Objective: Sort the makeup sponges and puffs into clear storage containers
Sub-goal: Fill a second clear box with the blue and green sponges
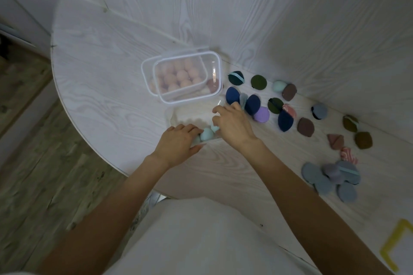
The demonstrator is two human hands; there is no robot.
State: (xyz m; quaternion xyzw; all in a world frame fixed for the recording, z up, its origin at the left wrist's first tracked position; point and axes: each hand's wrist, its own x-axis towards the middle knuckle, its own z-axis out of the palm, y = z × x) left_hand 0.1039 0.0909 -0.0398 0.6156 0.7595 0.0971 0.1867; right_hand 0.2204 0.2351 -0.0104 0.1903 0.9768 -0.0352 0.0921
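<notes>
Left hand (178, 140) grips clear container (178, 118) wall at counter (100, 87) edge. Right hand (232, 125), fingers curled over the rim, seems to pinch a teal sponge (206, 134); blurred. Advice: steady container, seat sponge low. Loose puffs (259, 82) lie rightward.

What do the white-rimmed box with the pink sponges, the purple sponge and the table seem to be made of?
Box: likely clear hard plastic; the pink sponges show through its glossy walls. Purple sponge: probably soft foam, matte and rounded. Table: pale wood-grain surface, perhaps laminate; solid wood cannot be ruled out.
</notes>
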